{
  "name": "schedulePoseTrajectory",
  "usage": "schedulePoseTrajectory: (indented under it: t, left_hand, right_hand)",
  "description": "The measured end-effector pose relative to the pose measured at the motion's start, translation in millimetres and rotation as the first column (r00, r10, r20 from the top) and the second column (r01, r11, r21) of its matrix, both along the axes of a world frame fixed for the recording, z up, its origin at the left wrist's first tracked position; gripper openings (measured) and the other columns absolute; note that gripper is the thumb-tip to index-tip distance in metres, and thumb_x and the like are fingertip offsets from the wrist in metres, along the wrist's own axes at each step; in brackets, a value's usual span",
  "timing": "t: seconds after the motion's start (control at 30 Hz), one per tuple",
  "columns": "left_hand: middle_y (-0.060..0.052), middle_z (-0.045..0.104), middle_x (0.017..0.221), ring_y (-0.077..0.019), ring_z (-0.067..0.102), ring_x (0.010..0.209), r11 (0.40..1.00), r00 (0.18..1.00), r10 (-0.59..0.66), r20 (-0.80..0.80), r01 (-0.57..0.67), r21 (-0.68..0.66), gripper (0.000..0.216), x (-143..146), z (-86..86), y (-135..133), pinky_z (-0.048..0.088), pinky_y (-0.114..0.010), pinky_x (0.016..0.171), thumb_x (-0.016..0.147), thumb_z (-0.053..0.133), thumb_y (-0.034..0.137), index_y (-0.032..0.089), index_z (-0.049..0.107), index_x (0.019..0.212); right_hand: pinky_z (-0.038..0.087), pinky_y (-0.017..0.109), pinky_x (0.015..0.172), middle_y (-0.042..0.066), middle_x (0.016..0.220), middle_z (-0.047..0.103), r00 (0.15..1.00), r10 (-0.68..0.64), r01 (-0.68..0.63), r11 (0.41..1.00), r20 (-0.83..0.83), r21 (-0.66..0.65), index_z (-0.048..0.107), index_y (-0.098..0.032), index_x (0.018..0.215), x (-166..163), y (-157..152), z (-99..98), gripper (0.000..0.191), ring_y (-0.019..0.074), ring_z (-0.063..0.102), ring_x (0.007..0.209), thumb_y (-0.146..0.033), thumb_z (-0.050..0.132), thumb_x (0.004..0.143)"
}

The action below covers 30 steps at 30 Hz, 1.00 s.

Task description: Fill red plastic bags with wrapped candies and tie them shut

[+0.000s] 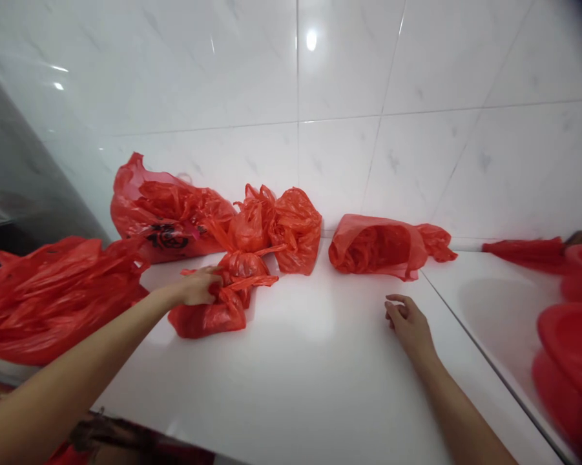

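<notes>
My left hand [201, 286] reaches across to a knotted red plastic bag [210, 320] with something small inside. Its fingers are closed at the bag's gathered top, and the fingertips are partly hidden in the red film. Right behind it, more tied red bags [298, 226] lean together near the wall. My right hand [411, 326] is over the white tabletop [314, 381], its fingers loosely bent and a little apart, with nothing in them. Beyond that hand lies a rolled red plastic bag [375, 245] with its mouth partly open.
At the left is a large heap of red plastic bags [62, 297]. A big red bag with black print [169, 219] stands by the tiled wall [252, 64]. Red plastic stools or basins [574, 349] are at the right, past a seam in the white surface.
</notes>
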State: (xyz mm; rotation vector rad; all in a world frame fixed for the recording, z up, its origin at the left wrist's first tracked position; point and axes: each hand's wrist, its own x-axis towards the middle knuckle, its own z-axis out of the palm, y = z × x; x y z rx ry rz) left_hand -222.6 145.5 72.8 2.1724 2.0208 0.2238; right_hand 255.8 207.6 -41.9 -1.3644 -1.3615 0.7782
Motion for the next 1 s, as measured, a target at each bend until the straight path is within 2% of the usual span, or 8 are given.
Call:
schedulePoseTrajectory:
  t: [0.13, 0.33, 0.47, 0.57, 0.67, 0.8, 0.9, 1.0]
  left_hand:
    - [-0.004, 0.064, 0.082, -0.0231, 0.057, 0.075, 0.996, 0.999, -0.047, -0.016, 0.046, -0.075, 0.014, 0, -0.6, -1, 0.043, -0.031, 0.070, 0.060, 0.059, 0.023, 0.021, 0.061, 0.073]
    - [-0.003, 0.062, 0.085, -0.0232, 0.054, 0.080, 0.992, 0.993, -0.110, -0.046, 0.107, -0.065, 0.015, 10, 13.2, -2, 0.040, -0.030, 0.072, 0.062, 0.056, 0.021, 0.024, 0.060, 0.076]
    - [-0.006, 0.061, 0.099, -0.0268, 0.053, 0.093, 0.997, 0.990, -0.073, -0.117, 0.072, -0.013, 0.020, 12, 7.3, 4, 0.038, -0.036, 0.083, 0.066, 0.061, 0.027, 0.023, 0.064, 0.086]
    - [-0.007, 0.056, 0.120, -0.0308, 0.048, 0.110, 0.997, 0.994, -0.062, -0.094, 0.067, 0.050, 0.031, 26, 7.4, 2, 0.034, -0.043, 0.094, 0.068, 0.065, 0.026, 0.024, 0.065, 0.099]
    - [-0.004, 0.054, 0.127, -0.0293, 0.047, 0.116, 0.976, 0.984, -0.175, 0.038, 0.168, 0.135, 0.036, 61, 14.3, -3, 0.036, -0.040, 0.096, 0.073, 0.064, 0.028, 0.028, 0.061, 0.109]
    - [-0.003, 0.055, 0.128, -0.0255, 0.048, 0.120, 0.905, 0.895, -0.415, 0.164, 0.387, 0.180, 0.032, 136, 12.2, 6, 0.037, -0.037, 0.102, 0.081, 0.059, 0.032, 0.030, 0.059, 0.113]
    - [-0.007, 0.053, 0.132, -0.0255, 0.049, 0.121, 0.839, 0.845, -0.528, 0.084, 0.505, 0.201, 0.028, 202, -5.1, 33, 0.037, -0.042, 0.103, 0.082, 0.058, 0.026, 0.027, 0.059, 0.111]
    - [-0.010, 0.052, 0.135, -0.0256, 0.045, 0.126, 0.793, 0.830, -0.556, -0.045, 0.546, 0.270, 0.035, 259, -27.0, 77, 0.034, -0.044, 0.106, 0.081, 0.056, 0.014, 0.021, 0.057, 0.115]
  right_hand:
    - [0.044, 0.026, 0.055, -0.002, 0.065, 0.056, 0.997, -0.078, 0.075, 0.991, 0.026, 0.109, 0.052, -0.022, 0.123, -3, -8, 11.8, 0.051, 0.0147, 0.054, 0.059, -0.050, 0.055, 0.081]
    - [0.044, 0.025, 0.054, -0.002, 0.066, 0.055, 0.996, -0.073, 0.075, 0.996, -0.041, 0.053, 0.053, -0.022, 0.119, -5, -7, 12.0, 0.048, 0.0134, 0.051, 0.056, -0.049, 0.059, 0.080]
    - [0.043, 0.024, 0.053, -0.003, 0.065, 0.054, 0.996, -0.075, 0.078, 0.995, -0.048, 0.056, 0.053, -0.022, 0.117, -6, -9, 9.3, 0.044, 0.0129, 0.050, 0.056, -0.047, 0.057, 0.081]
    - [0.045, 0.025, 0.057, -0.001, 0.067, 0.056, 0.998, -0.044, 0.038, 0.993, 0.051, 0.109, 0.056, -0.021, 0.112, -8, -2, 15.2, 0.036, 0.0151, 0.055, 0.064, -0.043, 0.054, 0.083]
    - [0.048, 0.028, 0.065, 0.002, 0.078, 0.062, 0.981, -0.029, -0.002, 0.988, 0.194, 0.157, 0.059, -0.021, 0.104, -10, 23, 31.9, 0.027, 0.0170, 0.060, 0.073, -0.038, 0.050, 0.085]
    - [0.047, 0.034, 0.086, 0.008, 0.105, 0.066, 0.952, -0.064, 0.010, 0.984, 0.299, 0.180, 0.062, -0.019, 0.105, -19, 77, 53.6, 0.027, 0.0199, 0.060, 0.095, -0.028, 0.049, 0.083]
    - [0.041, 0.037, 0.095, 0.009, 0.114, 0.063, 0.939, -0.066, 0.012, 0.987, 0.337, 0.161, 0.063, -0.018, 0.108, -28, 111, 52.3, 0.031, 0.0228, 0.056, 0.108, -0.025, 0.056, 0.078]
    - [0.043, 0.036, 0.089, 0.008, 0.103, 0.067, 0.938, -0.023, -0.019, 0.993, 0.347, 0.118, 0.067, -0.019, 0.096, -33, 125, 39.4, 0.024, 0.0228, 0.060, 0.097, -0.020, 0.058, 0.074]
